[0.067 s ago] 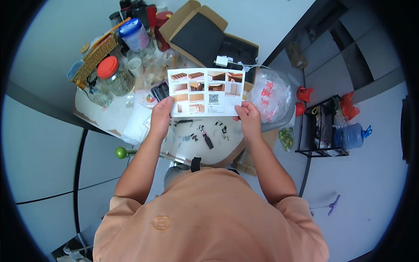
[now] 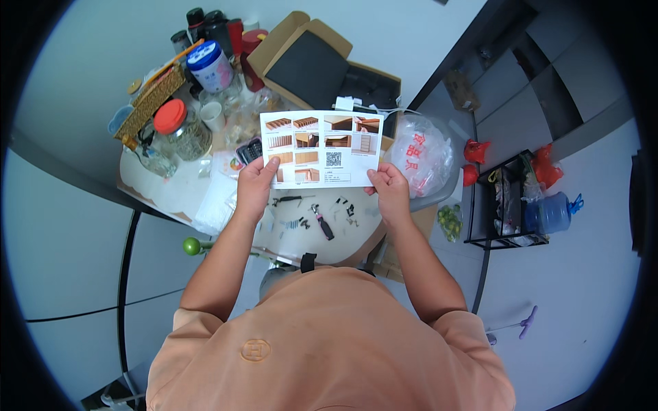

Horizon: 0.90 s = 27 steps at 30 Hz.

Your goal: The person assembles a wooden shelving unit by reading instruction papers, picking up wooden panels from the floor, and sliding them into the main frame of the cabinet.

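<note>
Both hands hold a printed leaflet point(image 2: 320, 148) flat at upper centre of the frame, above the tabletop point(image 2: 171, 195). The left hand point(image 2: 256, 181) has its grip pinched on the lower left corner, the right hand point(image 2: 388, 185) on the lower right edge. Below the leaflet lie small screws and fittings point(image 2: 322, 218) (probably hardware; too small to tell) on a bare patch near the tabletop's front edge. At upper left stands a red-lidded glass jar point(image 2: 179, 129) with greyish contents and a blue-lidded tub point(image 2: 209, 66). An open cardboard box point(image 2: 308, 65) sits behind.
</note>
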Tool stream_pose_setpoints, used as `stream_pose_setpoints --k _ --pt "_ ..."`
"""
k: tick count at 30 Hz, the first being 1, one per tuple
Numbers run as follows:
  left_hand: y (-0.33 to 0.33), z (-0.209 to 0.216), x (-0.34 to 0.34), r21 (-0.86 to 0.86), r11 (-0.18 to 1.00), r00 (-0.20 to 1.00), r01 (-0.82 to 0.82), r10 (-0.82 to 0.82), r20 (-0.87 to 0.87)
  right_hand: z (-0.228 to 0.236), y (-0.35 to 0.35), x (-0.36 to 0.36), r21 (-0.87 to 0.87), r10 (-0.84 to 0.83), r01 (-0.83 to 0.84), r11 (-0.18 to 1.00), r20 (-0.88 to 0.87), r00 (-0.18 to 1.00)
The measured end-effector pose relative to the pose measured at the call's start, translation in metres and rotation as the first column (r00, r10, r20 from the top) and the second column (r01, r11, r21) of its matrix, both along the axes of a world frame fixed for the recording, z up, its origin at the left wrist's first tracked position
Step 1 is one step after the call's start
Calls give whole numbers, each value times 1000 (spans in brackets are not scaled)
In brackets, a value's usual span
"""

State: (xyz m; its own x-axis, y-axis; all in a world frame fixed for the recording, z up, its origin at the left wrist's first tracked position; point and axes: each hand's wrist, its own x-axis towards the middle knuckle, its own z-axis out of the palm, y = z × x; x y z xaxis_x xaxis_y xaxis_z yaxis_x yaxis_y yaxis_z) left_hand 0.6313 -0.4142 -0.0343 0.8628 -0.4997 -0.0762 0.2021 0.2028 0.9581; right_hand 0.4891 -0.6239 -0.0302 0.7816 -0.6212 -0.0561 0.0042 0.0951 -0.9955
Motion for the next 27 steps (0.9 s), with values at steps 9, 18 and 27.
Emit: stream_pose_setpoints --k 9,18,27 --pt "-10 49 -17 -64 998 993 14 -6 119 41 -11 -22 -19 -51 54 998 133 990" --pt "-10 68 -20 -144 989 990 23 -3 138 63 -10 -34 -146 -45 76 986 202 978" --pt "-10 68 -24 -146 989 989 17 5 148 59 -12 -34 -76 -35 51 996 203 979"
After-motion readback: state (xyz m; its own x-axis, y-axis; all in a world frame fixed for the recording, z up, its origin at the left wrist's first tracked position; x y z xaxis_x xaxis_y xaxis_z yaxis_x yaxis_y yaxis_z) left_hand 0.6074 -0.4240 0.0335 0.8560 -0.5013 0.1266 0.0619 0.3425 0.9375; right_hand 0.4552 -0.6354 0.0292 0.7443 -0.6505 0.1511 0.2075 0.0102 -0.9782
